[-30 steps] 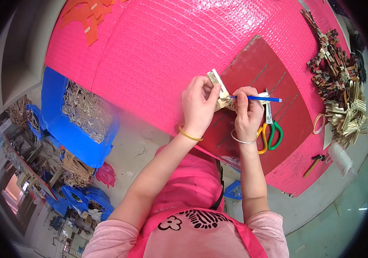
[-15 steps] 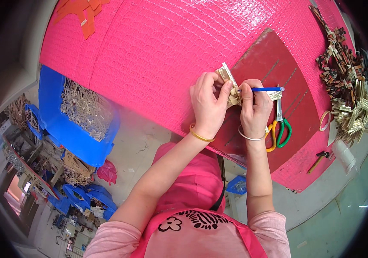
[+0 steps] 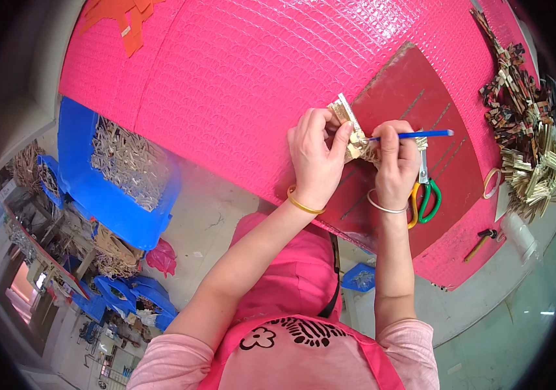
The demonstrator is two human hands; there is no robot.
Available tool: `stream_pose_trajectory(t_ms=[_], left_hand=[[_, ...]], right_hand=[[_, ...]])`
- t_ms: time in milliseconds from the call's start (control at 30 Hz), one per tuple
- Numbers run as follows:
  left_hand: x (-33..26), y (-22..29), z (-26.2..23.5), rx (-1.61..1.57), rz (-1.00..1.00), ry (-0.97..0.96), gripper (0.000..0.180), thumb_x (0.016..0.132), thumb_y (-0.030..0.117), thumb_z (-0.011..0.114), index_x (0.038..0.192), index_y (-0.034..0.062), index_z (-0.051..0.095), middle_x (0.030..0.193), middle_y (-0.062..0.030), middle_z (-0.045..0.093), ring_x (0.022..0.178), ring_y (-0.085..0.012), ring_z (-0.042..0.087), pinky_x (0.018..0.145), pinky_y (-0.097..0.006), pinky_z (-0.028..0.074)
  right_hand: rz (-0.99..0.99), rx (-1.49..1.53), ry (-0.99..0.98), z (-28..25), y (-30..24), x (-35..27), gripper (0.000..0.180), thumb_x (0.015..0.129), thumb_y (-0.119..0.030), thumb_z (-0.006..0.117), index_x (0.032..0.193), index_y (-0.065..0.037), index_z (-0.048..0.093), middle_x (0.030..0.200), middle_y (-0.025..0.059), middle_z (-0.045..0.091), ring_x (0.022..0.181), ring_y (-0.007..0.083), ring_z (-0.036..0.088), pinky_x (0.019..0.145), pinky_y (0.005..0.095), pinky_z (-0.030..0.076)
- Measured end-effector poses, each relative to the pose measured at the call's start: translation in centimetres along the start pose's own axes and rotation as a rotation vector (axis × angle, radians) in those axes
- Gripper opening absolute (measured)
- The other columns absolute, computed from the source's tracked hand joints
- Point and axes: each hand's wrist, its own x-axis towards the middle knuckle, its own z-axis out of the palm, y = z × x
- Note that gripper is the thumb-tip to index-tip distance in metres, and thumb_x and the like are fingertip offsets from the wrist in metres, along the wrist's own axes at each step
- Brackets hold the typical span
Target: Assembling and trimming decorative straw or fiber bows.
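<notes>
My left hand (image 3: 315, 148) is closed, its thumb and fingers pinching a woven piece of gold strips (image 3: 358, 138) above the table's near edge. In my right hand (image 3: 397, 156) is a thin blue-handled tool (image 3: 426, 134); its slim metal tip points left and meets the gold piece, though whether it is in a fold I cannot tell. Part of the gold piece passes behind my right fingers. Beneath both hands lies a dark red board (image 3: 414, 91). Scissors (image 3: 425, 195) with a yellow and a green handle rest on it, right of my right hand.
A pink-covered table (image 3: 226, 84) spreads ahead. Piled at the right are gold strips (image 3: 531, 172) and dark patterned strips (image 3: 515, 91); a small hammer (image 3: 480, 244) lies nearer. Orange pieces (image 3: 125, 19) sit far left. Below the left edge stands a blue bin (image 3: 73, 153) holding pale strips.
My right hand has shifted slightly right with the blue-handled tool, baring its metal tip. My left hand keeps nearly the same place and hold on the gold piece.
</notes>
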Motion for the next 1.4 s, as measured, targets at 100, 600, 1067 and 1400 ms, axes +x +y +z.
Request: stream_pose_trajectory(t_ms=[100, 600, 1067, 1400], left_hand=[[0.1, -0.2, 0.1, -0.009, -0.015, -0.004, 0.018, 0.074, 0.015, 0.060, 0.074, 0.0051, 0.046, 0.066, -0.0053, 0.049, 0.062, -0.0212, 0.049, 0.060, -0.034, 0.032], [0.2, -0.2, 0.2, -0.034, -0.019, 0.005, 0.018, 0.074, 0.015, 0.060, 0.073, 0.0051, 0.045, 0.066, -0.0053, 0.050, 0.062, -0.0218, 0.049, 0.059, -0.035, 0.032], [0.2, -0.2, 0.2, -0.118, -0.010, 0.027, 0.016, 0.072, 0.007, 0.062, 0.072, 0.0000, 0.047, 0.065, -0.0090, 0.050, 0.053, -0.0188, 0.051, 0.049, -0.030, 0.039], [0.2, -0.5, 0.2, -0.083, -0.008, 0.015, 0.015, 0.074, 0.010, 0.061, 0.075, 0.0005, 0.048, 0.065, -0.0072, 0.052, 0.051, -0.0158, 0.050, 0.049, -0.028, 0.038]], right_hand=[[-0.065, 0.047, 0.020, -0.2, 0.0, -0.6, 0.016, 0.084, -0.009, 0.048, 0.073, 0.001, 0.051, 0.062, 0.0036, 0.048, 0.054, 0.0112, 0.045, 0.049, 0.0224, 0.035], [-0.382, -0.340, -0.106, 0.3, -0.1, -0.9, 0.007, 0.074, -0.003, 0.056, 0.070, -0.002, 0.050, 0.061, 0.0095, 0.048, 0.053, 0.0244, 0.045, 0.052, 0.0314, 0.033], [-0.122, 0.345, 0.292, -2.5, 1.5, -1.5, 0.019, 0.089, -0.012, 0.040, 0.075, 0.000, 0.048, 0.070, 0.0034, 0.048, 0.053, 0.0038, 0.035, 0.057, 0.0200, 0.040], [-0.276, 0.022, 0.291, -2.3, 2.9, -1.1, 0.015, 0.085, -0.006, 0.045, 0.073, 0.002, 0.049, 0.065, 0.0048, 0.045, 0.060, 0.0106, 0.045, 0.080, 0.0352, 0.046]])
